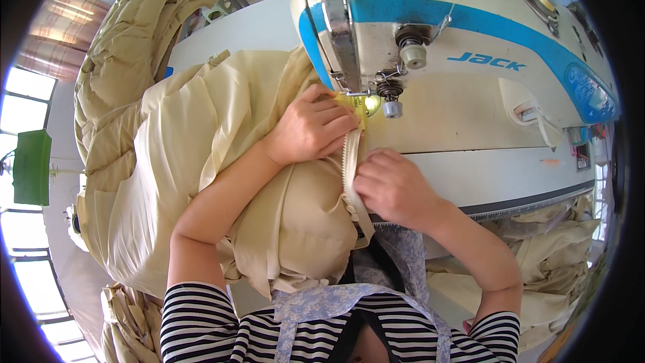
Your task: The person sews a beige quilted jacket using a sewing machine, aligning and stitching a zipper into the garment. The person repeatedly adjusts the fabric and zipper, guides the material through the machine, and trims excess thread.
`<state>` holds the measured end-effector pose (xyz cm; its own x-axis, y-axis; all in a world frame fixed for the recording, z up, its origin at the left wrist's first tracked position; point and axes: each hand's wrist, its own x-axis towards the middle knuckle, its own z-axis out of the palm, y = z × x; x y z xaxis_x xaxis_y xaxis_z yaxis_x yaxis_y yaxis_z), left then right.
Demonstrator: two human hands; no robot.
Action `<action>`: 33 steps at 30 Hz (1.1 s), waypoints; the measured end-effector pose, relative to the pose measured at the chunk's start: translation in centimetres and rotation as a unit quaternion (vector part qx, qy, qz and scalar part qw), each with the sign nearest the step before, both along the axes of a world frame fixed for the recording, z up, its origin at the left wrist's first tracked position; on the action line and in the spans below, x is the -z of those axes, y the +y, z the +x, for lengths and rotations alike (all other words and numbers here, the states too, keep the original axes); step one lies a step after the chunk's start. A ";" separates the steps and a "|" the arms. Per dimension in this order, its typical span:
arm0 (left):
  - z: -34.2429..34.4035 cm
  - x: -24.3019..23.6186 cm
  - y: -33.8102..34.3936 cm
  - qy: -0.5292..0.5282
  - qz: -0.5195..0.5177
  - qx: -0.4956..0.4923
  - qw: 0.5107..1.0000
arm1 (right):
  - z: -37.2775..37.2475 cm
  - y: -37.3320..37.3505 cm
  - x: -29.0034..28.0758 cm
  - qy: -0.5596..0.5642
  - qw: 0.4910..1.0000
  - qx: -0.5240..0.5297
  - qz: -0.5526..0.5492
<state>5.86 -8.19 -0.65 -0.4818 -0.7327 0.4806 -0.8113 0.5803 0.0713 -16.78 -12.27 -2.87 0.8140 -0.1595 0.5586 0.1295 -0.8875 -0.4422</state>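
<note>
Your right hand (390,185) is clamped on the zipper tape (351,165), which lies along the beige garment (309,208); your left hand (314,126) curls beside the tape's upper end (I can't tell if it grips). Pulling those 2 layers unevenly could pucker them, and fingers this near the sewing machine (430,10) could meet its hidden needle.

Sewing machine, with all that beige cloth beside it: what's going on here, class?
A person is handling beige cloth with a zip at a sewing machine. The left hand rests on the cloth close to the machine's stitching area, fingers curled; the right hand pinches the zip's tape lower down. A small lamp is lit there. Whether the needle is moving can't be told.
</note>
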 end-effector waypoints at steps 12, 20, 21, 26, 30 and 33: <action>-4.3 -1.6 6.5 -0.025 0.074 -0.090 0.993 | -3.3 2.7 1.1 0.004 0.997 -0.037 0.068; -4.4 -1.5 5.3 -0.016 0.052 -0.058 0.997 | -3.3 2.2 0.9 -0.009 0.993 -0.064 0.100; -4.4 -1.4 5.3 -0.016 0.058 -0.061 0.996 | -3.3 2.2 0.9 -0.005 0.992 -0.066 0.108; -4.5 -1.2 5.0 -0.008 0.049 -0.056 0.997 | -3.2 2.2 0.9 0.007 0.993 -0.061 0.098; -4.4 -1.1 4.8 -0.010 0.030 -0.046 0.998 | -3.2 2.3 1.0 0.017 0.993 -0.059 0.098; -4.2 -0.7 4.8 0.002 0.025 -0.041 0.999 | -3.2 2.2 0.9 0.015 0.993 -0.049 0.109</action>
